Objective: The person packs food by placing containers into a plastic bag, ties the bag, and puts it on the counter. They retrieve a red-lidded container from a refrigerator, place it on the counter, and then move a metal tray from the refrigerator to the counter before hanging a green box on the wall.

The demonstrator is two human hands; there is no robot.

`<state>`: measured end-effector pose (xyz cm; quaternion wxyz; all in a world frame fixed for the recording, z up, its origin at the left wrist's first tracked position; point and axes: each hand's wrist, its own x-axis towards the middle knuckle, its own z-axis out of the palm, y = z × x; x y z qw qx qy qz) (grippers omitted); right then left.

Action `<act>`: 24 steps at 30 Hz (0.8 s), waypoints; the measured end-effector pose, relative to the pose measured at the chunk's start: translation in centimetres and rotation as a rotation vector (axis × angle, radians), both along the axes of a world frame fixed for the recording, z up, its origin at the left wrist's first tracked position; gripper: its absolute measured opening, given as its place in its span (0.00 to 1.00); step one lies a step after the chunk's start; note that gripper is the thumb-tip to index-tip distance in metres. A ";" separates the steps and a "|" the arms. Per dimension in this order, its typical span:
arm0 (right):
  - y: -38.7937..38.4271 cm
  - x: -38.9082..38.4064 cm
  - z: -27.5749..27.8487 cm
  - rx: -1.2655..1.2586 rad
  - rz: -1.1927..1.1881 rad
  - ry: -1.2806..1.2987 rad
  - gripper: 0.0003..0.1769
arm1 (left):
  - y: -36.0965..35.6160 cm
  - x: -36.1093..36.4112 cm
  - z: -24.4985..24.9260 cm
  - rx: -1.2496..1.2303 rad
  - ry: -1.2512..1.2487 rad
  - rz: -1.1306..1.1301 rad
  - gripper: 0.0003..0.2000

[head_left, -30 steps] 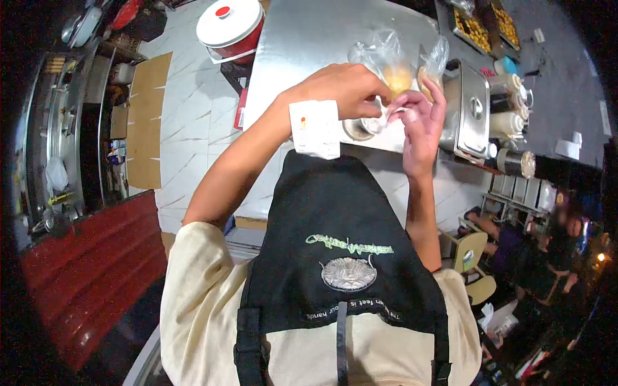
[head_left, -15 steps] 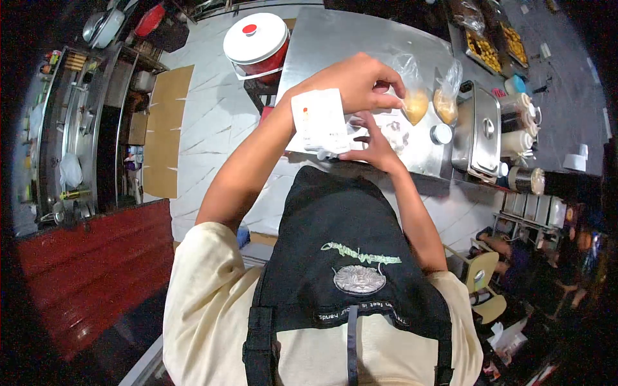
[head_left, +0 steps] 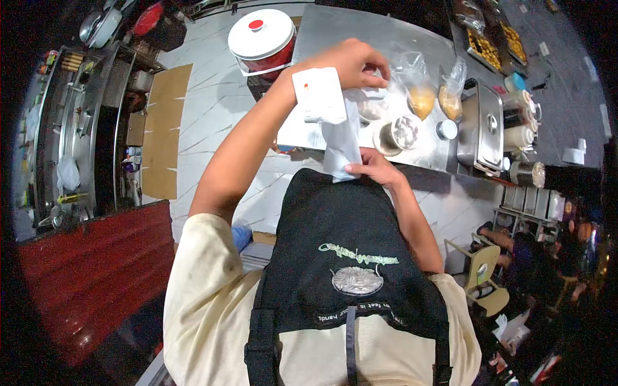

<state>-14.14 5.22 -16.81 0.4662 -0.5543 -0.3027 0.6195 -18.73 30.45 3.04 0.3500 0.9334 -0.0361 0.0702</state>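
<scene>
My left hand [head_left: 359, 64] reaches over the steel table with fingers curled toward the thumb. What its fingertips pinch, if anything, I cannot make out. A white printed slip [head_left: 320, 96] with a small red mark covers part of my left wrist. Below it hangs a thin white plastic bag [head_left: 341, 145]. Close to my apron, my right hand [head_left: 380, 167] is closed on the bag's lower edge. Just beyond that hand stands a round tub [head_left: 405, 132] with whitish, dark-flecked contents. A clear-wrapped pale item [head_left: 372, 110] lies behind it, partly covered by my left hand.
Two tied clear bags of yellowish liquid [head_left: 421, 103] and a small white-lidded jar [head_left: 446, 129] stand on the steel table [head_left: 380, 29]. To the right are a lidded steel container [head_left: 490, 125] and several bottles [head_left: 517, 119]. A red bucket with white lid [head_left: 261, 38] stands left.
My right hand has drawn back toward my apron, stretching the white bag downward. My left hand has moved slightly up and left with the slip. The tub now shows more fully.
</scene>
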 end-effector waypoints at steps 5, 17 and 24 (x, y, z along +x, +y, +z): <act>-0.5 -1.2 -0.4 -0.120 -0.187 -0.010 0.13 | 0.9 -1.2 -1.6 0.139 -0.108 0.144 0.24; 3.2 -1.2 6.7 0.045 -0.400 0.587 0.16 | -6.6 -12.0 -12.6 -0.628 0.075 0.733 0.14; 2.9 2.7 5.1 -0.017 -0.409 -0.123 0.20 | -4.0 -10.1 -11.5 -1.603 -0.244 0.987 0.18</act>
